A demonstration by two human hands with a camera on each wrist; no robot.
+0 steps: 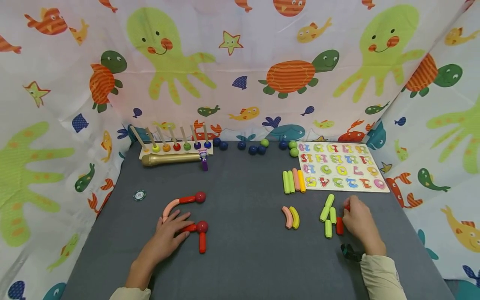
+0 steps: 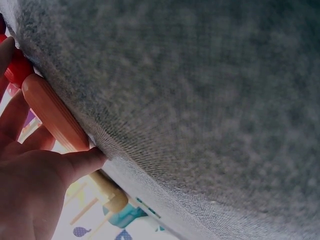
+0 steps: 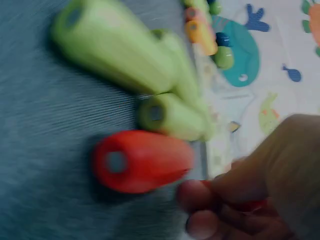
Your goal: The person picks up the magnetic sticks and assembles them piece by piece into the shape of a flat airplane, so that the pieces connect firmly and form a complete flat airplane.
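Observation:
My left hand rests over a chain of magnetic sticks and balls, fingers spread. In the left wrist view its thumb touches the end of a salmon curved stick. That stick joins a red stick tipped with a red ball. Beside the fingertips, a second red ball connects two more red sticks; the hand hides part of one. My right hand pinches a red stick, mostly covered by the fingers. Another red stick lies beside it, along with several green sticks.
Salmon and yellow curved sticks lie mid-right. Behind them are straight sticks and a number board. Blue and green balls line the back. A peg stacker, gold tube and round chip are on the left.

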